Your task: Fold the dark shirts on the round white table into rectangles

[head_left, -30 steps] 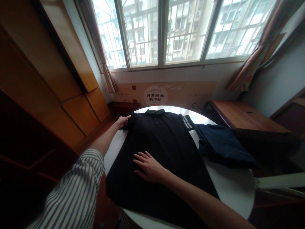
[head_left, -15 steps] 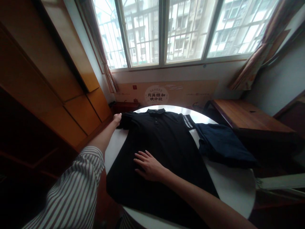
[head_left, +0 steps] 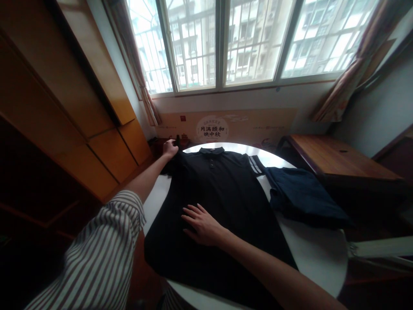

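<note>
The left hand (head_left: 170, 148) has lifted inward, pinching a sleeve (head_left: 171, 166) — not yet flat, it seems in this gloom — of the black shirt (head_left: 227, 187) on the table (head_left: 319, 254), the right hand (head_left: 204, 225) spread over the shirt's front.

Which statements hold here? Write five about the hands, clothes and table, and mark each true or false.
1. The left hand grips the black shirt by a sleeve. True.
2. Both hands grip sleeves. False: the right hand lies spread on the shirt's front.
3. A dark blue cloth rests on the white table. True.
4. The cloth lies left of the shirt. False: it lies to the right.
5. The shirt's collar points toward the window. True.
</note>
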Available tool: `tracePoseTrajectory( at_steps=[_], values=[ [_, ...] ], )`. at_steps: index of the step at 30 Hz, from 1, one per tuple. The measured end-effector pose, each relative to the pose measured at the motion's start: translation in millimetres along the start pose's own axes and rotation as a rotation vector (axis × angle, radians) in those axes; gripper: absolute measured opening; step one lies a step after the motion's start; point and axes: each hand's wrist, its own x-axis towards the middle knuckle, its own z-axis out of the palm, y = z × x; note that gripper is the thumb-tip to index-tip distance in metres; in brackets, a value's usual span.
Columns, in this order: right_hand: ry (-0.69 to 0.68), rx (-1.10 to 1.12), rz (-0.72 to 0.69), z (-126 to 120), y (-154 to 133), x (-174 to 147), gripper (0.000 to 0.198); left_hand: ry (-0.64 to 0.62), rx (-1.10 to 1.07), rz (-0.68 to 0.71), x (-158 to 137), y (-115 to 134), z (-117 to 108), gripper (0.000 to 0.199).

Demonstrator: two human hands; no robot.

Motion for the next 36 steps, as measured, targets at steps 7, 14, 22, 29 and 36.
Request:
tracePoseTrajectory(
  at_steps=[7, 14, 22, 29, 36],
  values=[
    [-0.019, 0.002, 0.017, -1, -3, 0, 0.051, -0.242, 0.23, 0.282, -92, 5, 64, 0.029],
    [-0.16, 0.05, -0.029, -15, -32, -9, 0.072, -0.201, 0.342, 0.288, -113, -17, 77, 0.035],
    [-0.295, 0.037, -0.369, 5, -94, -32, 0.057, -0.256, 0.361, 0.309, -105, -21, 83, 0.038],
    [0.085, 0.222, 0.278, -117, 17, -3, 0.037, -0.217, 0.29, 0.294, -107, -26, 84, 0.037],
    [0.263, -0.116, 1.252, -207, 213, -29, 0.027, -0.182, 0.284, 0.3, -110, -25, 85, 0.036]
  ],
)
